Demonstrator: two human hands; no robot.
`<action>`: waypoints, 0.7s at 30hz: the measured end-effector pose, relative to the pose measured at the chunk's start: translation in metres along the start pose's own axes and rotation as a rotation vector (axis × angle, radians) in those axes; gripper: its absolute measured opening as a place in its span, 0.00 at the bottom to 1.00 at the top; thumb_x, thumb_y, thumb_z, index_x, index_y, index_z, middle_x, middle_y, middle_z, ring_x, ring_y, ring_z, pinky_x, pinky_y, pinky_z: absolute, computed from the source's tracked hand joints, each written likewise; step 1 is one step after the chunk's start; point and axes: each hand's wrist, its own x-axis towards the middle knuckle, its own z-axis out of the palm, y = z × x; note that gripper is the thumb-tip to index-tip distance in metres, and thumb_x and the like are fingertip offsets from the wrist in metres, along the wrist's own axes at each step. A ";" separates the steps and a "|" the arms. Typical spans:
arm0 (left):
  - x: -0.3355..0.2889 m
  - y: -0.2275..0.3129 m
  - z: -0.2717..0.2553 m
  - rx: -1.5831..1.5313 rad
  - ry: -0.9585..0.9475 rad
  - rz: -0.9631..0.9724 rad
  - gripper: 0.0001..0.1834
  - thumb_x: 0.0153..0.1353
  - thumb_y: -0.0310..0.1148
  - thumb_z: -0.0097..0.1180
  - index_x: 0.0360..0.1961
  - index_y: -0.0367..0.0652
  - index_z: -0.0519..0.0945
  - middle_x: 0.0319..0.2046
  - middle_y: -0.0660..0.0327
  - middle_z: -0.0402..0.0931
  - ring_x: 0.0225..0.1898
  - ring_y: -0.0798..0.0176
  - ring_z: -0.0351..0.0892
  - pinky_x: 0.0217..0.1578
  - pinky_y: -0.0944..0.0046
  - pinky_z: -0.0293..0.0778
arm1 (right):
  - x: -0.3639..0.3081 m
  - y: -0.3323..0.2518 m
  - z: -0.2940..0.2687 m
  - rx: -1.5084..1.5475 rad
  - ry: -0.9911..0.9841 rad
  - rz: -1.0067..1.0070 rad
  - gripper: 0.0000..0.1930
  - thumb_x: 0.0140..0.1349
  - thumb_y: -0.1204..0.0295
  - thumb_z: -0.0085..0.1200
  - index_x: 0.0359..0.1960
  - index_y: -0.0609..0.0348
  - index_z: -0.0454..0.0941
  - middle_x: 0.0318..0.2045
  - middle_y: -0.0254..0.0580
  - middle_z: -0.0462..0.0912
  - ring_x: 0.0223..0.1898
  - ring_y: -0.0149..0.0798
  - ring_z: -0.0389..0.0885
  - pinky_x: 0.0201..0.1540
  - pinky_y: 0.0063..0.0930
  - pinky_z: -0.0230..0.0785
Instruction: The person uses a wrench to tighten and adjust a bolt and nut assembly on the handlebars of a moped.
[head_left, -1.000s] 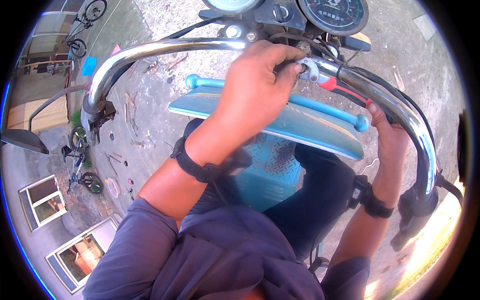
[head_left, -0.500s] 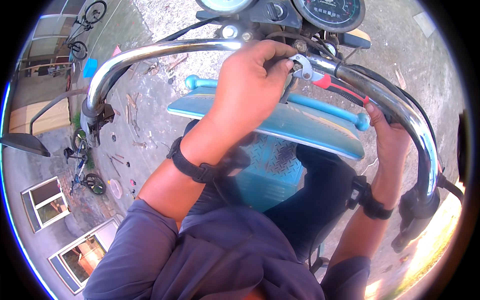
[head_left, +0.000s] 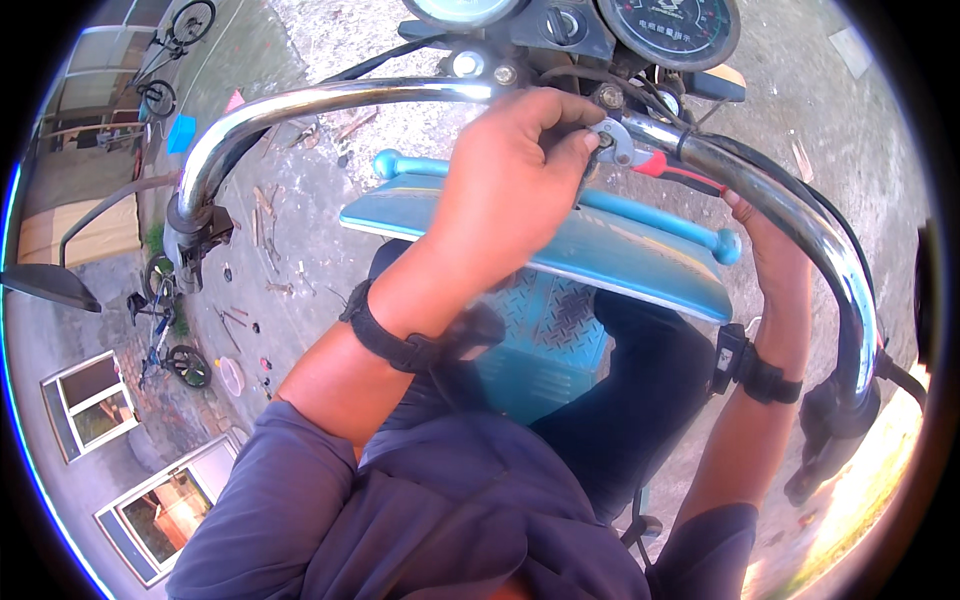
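A wrench (head_left: 652, 165) with a grey curved jaw and a red-and-black handle lies just below the middle of a chrome handlebar (head_left: 310, 93). My left hand (head_left: 510, 185) pinches at its jaw with thumb and forefinger; the jaw sits around what looks like a small bolt or nut (head_left: 606, 140). At the other end, the fingers of my right hand (head_left: 778, 250) are closed on the handle tip, partly hidden behind the handlebar. Clamp bolts (head_left: 505, 75) show above my left hand. My other left fingers are hidden under the palm.
Round gauges (head_left: 668, 25) and a key switch (head_left: 562, 27) stand beyond the bar. Beneath my hands runs a blue panel (head_left: 640, 268) with a blue tube (head_left: 655, 222). Black cables (head_left: 790, 170) follow the right bar. A mirror (head_left: 50, 287) juts out left.
The wrench handle has swung slightly toward me, with my right hand drawn a little left and down. My left hand stays at the jaw; the view has shifted slightly.
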 end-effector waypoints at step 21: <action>0.005 -0.001 -0.002 -0.014 -0.035 -0.011 0.11 0.65 0.22 0.58 0.48 0.34 0.82 0.37 0.62 0.85 0.39 0.72 0.83 0.44 0.70 0.77 | -0.016 -0.028 -0.008 -0.099 0.016 0.090 0.17 0.61 0.66 0.70 0.49 0.60 0.85 0.42 0.41 0.87 0.45 0.36 0.81 0.50 0.33 0.73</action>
